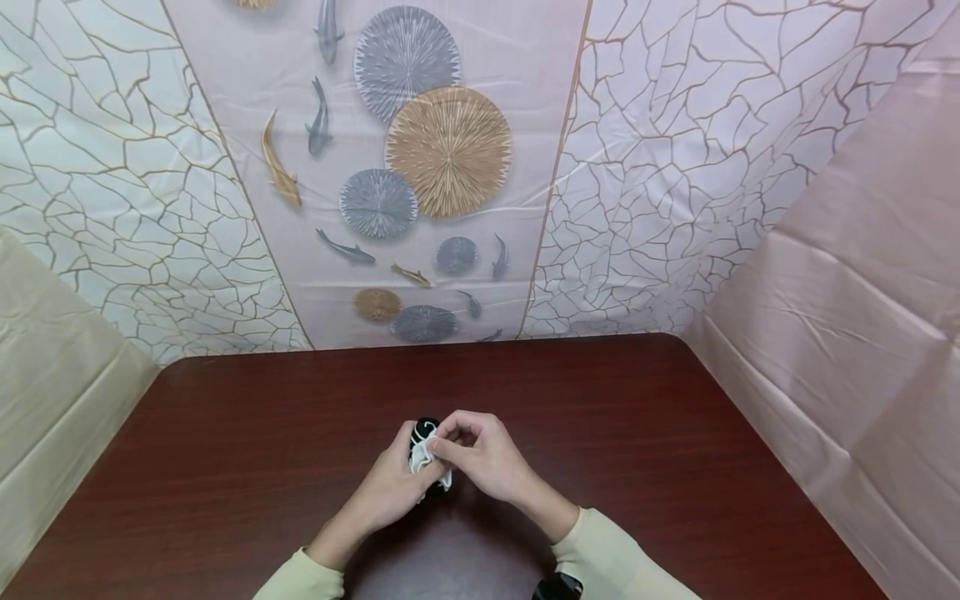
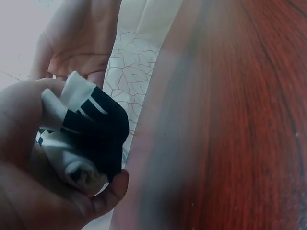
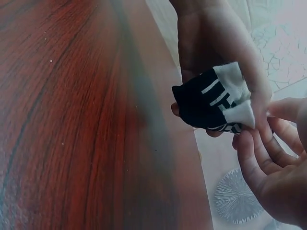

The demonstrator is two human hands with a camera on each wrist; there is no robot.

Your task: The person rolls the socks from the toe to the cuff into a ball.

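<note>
A bundled black and white sock (image 1: 422,455) is up between both hands over the table's near middle. Its black fabric has white stripes, and the white cuff sticks out in folds in the left wrist view, where a rolled white end of the sock (image 2: 81,172) also shows. My left hand (image 1: 392,487) grips the bundle from the left, thumb across its near side. From the right, my right hand (image 1: 491,458) pinches the sock's white edge between thumb and forefinger. In the right wrist view the right fingertips (image 3: 247,143) meet the cuff of the sock (image 3: 199,98).
The dark red-brown wooden table (image 1: 637,433) has rounded far corners. Behind it hangs a patterned cloth (image 1: 630,208) with fish and round motifs, and plain beige cloth (image 1: 847,333) drapes along the right side. A black device (image 1: 558,586) sits by the right sleeve.
</note>
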